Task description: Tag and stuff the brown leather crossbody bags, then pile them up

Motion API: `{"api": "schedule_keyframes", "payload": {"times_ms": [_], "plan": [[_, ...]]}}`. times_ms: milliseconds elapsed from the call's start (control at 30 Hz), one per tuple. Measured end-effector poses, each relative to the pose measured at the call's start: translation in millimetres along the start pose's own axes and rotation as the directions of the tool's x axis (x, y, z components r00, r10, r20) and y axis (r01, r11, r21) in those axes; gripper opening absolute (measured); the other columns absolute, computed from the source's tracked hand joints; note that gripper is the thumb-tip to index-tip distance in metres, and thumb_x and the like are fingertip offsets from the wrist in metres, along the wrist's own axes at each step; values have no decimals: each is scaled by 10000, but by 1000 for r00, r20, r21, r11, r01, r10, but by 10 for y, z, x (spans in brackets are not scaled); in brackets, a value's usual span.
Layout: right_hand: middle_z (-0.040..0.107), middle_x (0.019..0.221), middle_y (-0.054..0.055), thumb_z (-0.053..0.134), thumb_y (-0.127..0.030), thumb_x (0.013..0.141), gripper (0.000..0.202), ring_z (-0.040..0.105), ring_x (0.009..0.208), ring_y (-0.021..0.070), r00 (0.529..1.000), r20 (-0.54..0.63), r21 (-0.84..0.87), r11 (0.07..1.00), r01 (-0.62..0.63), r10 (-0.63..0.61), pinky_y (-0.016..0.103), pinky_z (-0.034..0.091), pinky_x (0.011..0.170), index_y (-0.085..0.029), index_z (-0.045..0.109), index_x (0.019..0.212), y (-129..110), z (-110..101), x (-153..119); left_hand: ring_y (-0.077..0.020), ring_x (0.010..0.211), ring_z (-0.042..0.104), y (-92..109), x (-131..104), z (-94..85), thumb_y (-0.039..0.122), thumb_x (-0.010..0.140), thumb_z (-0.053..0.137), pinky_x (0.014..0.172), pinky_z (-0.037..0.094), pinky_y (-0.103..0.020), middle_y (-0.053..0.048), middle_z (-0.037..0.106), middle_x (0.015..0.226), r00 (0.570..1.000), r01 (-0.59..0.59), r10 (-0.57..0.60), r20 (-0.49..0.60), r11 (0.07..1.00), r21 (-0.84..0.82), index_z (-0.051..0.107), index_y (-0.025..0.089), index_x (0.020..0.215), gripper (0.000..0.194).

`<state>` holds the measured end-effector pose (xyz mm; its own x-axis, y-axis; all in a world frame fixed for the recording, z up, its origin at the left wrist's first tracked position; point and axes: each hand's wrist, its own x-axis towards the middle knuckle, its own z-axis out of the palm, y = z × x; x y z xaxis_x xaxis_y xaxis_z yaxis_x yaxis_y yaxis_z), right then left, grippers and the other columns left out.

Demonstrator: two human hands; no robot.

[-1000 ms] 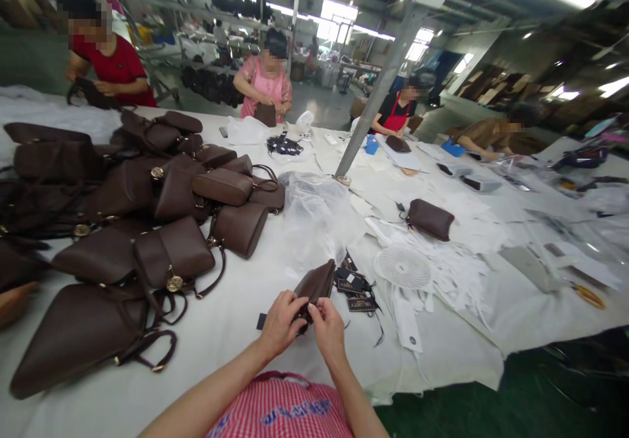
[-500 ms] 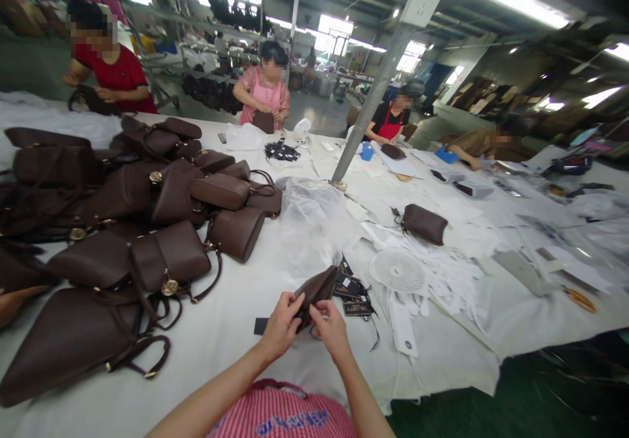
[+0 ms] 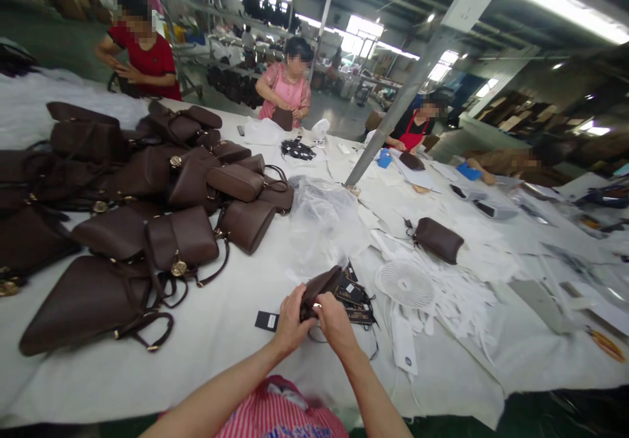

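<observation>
A small dark brown pouch (image 3: 322,284) is held low over the table in front of me. My left hand (image 3: 293,320) grips its near left side, fingers wrapped around it. On the opposite edge, my right hand (image 3: 336,321) is closed in a pinch, with a small shiny bit showing at the fingertips; what exactly it is I cannot make out. Black hang tags (image 3: 358,304) with gold lettering and thin cords lie just beyond and right of my right hand. Beside my left hand rests a single black tag (image 3: 266,321) with a white label.
Brown handbags (image 3: 181,235) are heaped on the left. Clear plastic bags (image 3: 322,219) lie ahead. To the right are a white fan (image 3: 405,284), white strips, another brown pouch (image 3: 437,239) and orange-handled scissors (image 3: 607,345). A slanting post (image 3: 388,120) rises mid-table; several co-workers sit or stand beyond.
The view has shifted left, so things sit further right. My right hand has turned over the pouch's edge, and a shiny bit now shows. A hand at the far left is out of view.
</observation>
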<state>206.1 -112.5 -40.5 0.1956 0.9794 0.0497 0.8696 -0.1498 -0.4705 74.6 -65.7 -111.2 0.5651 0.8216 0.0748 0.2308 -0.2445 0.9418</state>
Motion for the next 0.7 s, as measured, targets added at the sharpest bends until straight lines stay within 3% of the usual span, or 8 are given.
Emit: {"api": "schedule_keyframes", "payload": {"times_ms": [133,267,467,600,700], "plan": [[583,804,18,429,-202,908,185,546,661,132,997,72,-182,982,51,-39,214,347,568,-218,602,843,71,-115,83,-272,1266,449,-21,69,-6,137,707,654,1091,320,-481,-119,499,1370,1000,1,0,11,992,-130,442,193,1333,663],[625,780,12,418,-201,904,198,578,706,147,985,149,-146,983,107,-85,215,349,597,-230,611,864,77,-181,161,-263,1247,469,-34,50,-29,106,707,638,1088,333,-480,-108,525,1345,1000,10,-6,23,986,-168,482,203,1297,618],[661,741,23,375,-183,889,238,585,652,157,956,237,-29,982,188,-176,232,342,594,-208,604,828,-143,-84,68,-247,1231,481,-70,11,5,107,759,574,1093,325,-484,-107,550,1306,1000,-18,19,3,984,-178,523,195,1261,512],[603,596,-7,335,-231,914,287,552,553,144,968,230,143,987,71,-103,225,365,584,-200,561,739,-89,-121,11,-259,1235,473,-75,12,-28,140,701,673,1094,315,-473,-88,550,1315,995,37,-17,95,976,-213,528,223,1262,586],[586,571,-12,319,-244,928,310,547,542,141,973,224,135,990,34,-64,222,372,585,-202,545,719,-70,-86,-8,-261,1208,494,-88,2,-11,140,669,680,1075,339,-452,-98,560,1297,995,90,-75,66,962,-258,535,197,1253,604]]}}
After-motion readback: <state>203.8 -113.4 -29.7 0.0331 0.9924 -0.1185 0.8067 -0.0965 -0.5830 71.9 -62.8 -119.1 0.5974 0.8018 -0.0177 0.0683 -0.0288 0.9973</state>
